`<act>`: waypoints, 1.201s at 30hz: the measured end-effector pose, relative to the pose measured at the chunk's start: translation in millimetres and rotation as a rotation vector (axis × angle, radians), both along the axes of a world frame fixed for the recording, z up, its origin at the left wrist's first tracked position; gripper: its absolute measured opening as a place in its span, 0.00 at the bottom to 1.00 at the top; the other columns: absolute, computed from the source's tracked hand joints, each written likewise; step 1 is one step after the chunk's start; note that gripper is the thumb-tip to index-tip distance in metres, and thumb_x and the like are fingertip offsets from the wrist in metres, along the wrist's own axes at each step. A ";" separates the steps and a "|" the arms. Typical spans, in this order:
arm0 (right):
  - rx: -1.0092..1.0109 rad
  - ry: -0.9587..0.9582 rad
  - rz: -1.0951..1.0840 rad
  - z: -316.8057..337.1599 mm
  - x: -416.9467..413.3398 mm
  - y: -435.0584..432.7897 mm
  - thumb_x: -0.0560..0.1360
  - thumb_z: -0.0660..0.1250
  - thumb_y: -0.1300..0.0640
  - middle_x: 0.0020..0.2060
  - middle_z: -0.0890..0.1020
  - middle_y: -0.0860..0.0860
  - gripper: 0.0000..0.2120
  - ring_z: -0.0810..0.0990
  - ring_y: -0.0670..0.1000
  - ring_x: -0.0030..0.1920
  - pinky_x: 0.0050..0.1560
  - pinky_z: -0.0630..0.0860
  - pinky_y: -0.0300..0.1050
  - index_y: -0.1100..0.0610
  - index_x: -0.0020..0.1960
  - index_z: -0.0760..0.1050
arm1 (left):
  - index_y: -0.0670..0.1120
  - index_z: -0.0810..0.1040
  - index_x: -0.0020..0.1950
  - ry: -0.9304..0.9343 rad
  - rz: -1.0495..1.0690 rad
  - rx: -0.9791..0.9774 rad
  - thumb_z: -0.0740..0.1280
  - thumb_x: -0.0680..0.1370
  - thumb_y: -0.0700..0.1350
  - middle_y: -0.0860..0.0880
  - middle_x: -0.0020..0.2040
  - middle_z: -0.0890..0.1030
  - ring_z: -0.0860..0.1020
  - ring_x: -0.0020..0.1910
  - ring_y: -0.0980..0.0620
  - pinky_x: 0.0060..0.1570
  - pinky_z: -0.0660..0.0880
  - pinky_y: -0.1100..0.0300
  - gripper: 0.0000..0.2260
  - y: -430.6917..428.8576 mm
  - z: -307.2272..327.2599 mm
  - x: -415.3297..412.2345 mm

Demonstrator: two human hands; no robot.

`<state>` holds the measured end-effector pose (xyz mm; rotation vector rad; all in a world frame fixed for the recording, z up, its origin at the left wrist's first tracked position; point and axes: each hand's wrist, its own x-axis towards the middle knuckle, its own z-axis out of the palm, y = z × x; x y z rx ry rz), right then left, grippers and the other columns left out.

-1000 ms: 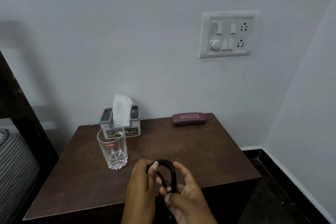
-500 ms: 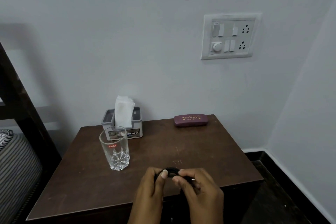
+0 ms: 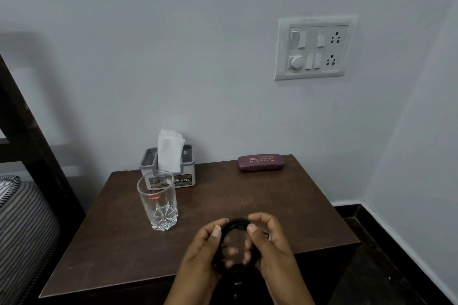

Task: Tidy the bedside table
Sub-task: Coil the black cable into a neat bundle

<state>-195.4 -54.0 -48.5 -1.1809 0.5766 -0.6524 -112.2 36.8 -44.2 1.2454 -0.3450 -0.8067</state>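
A black cable (image 3: 234, 224) is looped into a coil over the front edge of the dark brown bedside table (image 3: 285, 205). My left hand (image 3: 200, 252) grips the coil's left side and my right hand (image 3: 271, 242) grips its right side, thumbs on top. A loose end of the cable hangs down below my hands. An empty clear glass (image 3: 158, 199) stands to the left of my hands. A grey tissue box (image 3: 168, 168) with a white tissue sticking up sits at the back left. A maroon spectacle case (image 3: 260, 162) lies at the back right.
A white switch and socket panel (image 3: 314, 48) is on the wall above the table. A dark bed frame (image 3: 32, 146) and a striped mattress (image 3: 22, 228) stand to the left. The dark floor (image 3: 371, 267) and a white side wall lie to the right.
My hands have kept winding the cable: the coil was upright, then pressed flat between my fingers, and now stands open as a loop again, slightly farther right.
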 end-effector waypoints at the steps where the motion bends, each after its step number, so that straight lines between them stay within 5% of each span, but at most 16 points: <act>1: 0.013 -0.021 -0.010 1.2 -1.1 -1.8 0.78 0.59 0.65 0.25 0.75 0.49 0.07 0.72 0.46 0.25 0.29 0.71 0.39 0.58 0.52 0.74 | 0.43 0.78 0.51 0.072 -0.050 -0.029 0.57 0.79 0.39 0.47 0.29 0.81 0.80 0.28 0.54 0.25 0.75 0.65 0.10 2.9 1.0 3.0; 6: 0.084 -0.077 0.085 6.9 -6.1 -5.7 0.77 0.60 0.67 0.29 0.77 0.53 0.11 0.73 0.48 0.27 0.29 0.72 0.38 0.60 0.51 0.80 | 0.40 0.85 0.45 0.170 -0.196 -0.099 0.59 0.76 0.37 0.42 0.38 0.84 0.83 0.34 0.48 0.32 0.80 0.60 0.14 15.8 1.8 19.5; 8: 0.064 -0.069 0.094 7.9 -5.3 -5.2 0.76 0.61 0.67 0.30 0.79 0.54 0.12 0.74 0.48 0.27 0.30 0.74 0.40 0.57 0.51 0.81 | 0.38 0.83 0.48 0.211 -0.202 -0.109 0.68 0.70 0.39 0.41 0.37 0.84 0.83 0.32 0.48 0.31 0.81 0.58 0.10 17.3 5.0 20.6; 11: -0.001 -0.044 0.099 9.6 -4.1 -5.3 0.76 0.63 0.67 0.30 0.81 0.53 0.13 0.74 0.48 0.27 0.32 0.73 0.41 0.54 0.51 0.82 | 0.37 0.83 0.49 0.262 -0.199 -0.071 0.81 0.55 0.41 0.39 0.39 0.84 0.84 0.34 0.46 0.31 0.81 0.54 0.24 18.9 3.9 25.5; 13: -0.024 -0.035 0.100 11.7 -4.7 -6.7 0.75 0.63 0.67 0.30 0.81 0.52 0.14 0.74 0.48 0.26 0.32 0.73 0.41 0.52 0.50 0.82 | 0.38 0.81 0.52 0.303 -0.240 -0.060 0.73 0.62 0.36 0.39 0.40 0.85 0.84 0.35 0.45 0.32 0.82 0.52 0.18 20.2 7.6 25.8; 15: -0.021 -0.027 0.096 13.3 -6.3 -8.3 0.75 0.63 0.67 0.30 0.80 0.52 0.14 0.74 0.47 0.26 0.31 0.72 0.40 0.52 0.49 0.83 | 0.39 0.80 0.52 0.348 -0.283 -0.056 0.66 0.67 0.41 0.39 0.41 0.85 0.84 0.35 0.47 0.33 0.81 0.52 0.15 20.4 8.4 27.2; 17: -0.022 -0.016 0.107 14.5 -8.7 -8.4 0.75 0.63 0.67 0.29 0.80 0.52 0.14 0.73 0.47 0.25 0.30 0.72 0.40 0.52 0.48 0.84 | 0.40 0.81 0.52 0.359 -0.307 -0.065 0.69 0.67 0.45 0.39 0.41 0.84 0.85 0.36 0.47 0.34 0.82 0.53 0.16 22.3 6.4 29.3; 19: -0.047 0.006 0.132 15.9 -10.4 -8.0 0.75 0.63 0.67 0.30 0.80 0.52 0.15 0.74 0.47 0.25 0.30 0.72 0.40 0.51 0.47 0.84 | 0.41 0.84 0.50 0.311 -0.311 -0.042 0.82 0.54 0.47 0.39 0.43 0.84 0.85 0.38 0.46 0.36 0.82 0.52 0.26 23.4 6.6 31.7; 22: -0.055 0.035 0.161 17.5 -11.8 -9.1 0.76 0.63 0.67 0.29 0.80 0.52 0.14 0.74 0.47 0.25 0.29 0.71 0.39 0.52 0.47 0.84 | 0.44 0.85 0.48 0.235 -0.264 0.019 0.84 0.39 0.46 0.41 0.44 0.85 0.85 0.38 0.47 0.37 0.82 0.54 0.37 24.5 2.7 36.5; 25: -0.070 0.051 0.175 16.9 -10.5 -10.4 0.76 0.63 0.66 0.28 0.78 0.50 0.13 0.74 0.46 0.26 0.29 0.71 0.38 0.52 0.49 0.83 | 0.42 0.84 0.48 0.183 -0.219 0.037 0.83 0.51 0.44 0.41 0.41 0.85 0.84 0.34 0.47 0.31 0.81 0.56 0.27 25.5 3.7 36.7; 27: -0.083 0.050 0.155 14.5 -8.3 -10.4 0.75 0.64 0.66 0.27 0.77 0.49 0.14 0.73 0.46 0.26 0.29 0.70 0.37 0.52 0.49 0.83 | 0.40 0.81 0.51 0.211 -0.166 0.013 0.71 0.69 0.38 0.40 0.39 0.85 0.84 0.33 0.48 0.31 0.81 0.56 0.11 24.8 5.3 37.0; 29: -0.098 0.037 0.095 10.4 -6.8 -12.0 0.75 0.64 0.66 0.27 0.76 0.49 0.16 0.72 0.45 0.26 0.31 0.70 0.36 0.49 0.46 0.84 | 0.40 0.80 0.50 0.249 -0.091 0.013 0.64 0.74 0.36 0.39 0.36 0.84 0.84 0.32 0.47 0.30 0.81 0.56 0.08 25.8 6.6 37.0; 36: -0.164 0.013 -0.052 3.3 -6.3 -15.5 0.76 0.63 0.66 0.27 0.76 0.49 0.16 0.71 0.45 0.27 0.32 0.71 0.37 0.47 0.45 0.84 | 0.36 0.82 0.50 0.250 -0.154 0.020 0.81 0.55 0.41 0.37 0.43 0.85 0.85 0.39 0.46 0.33 0.82 0.57 0.25 26.8 2.9 27.2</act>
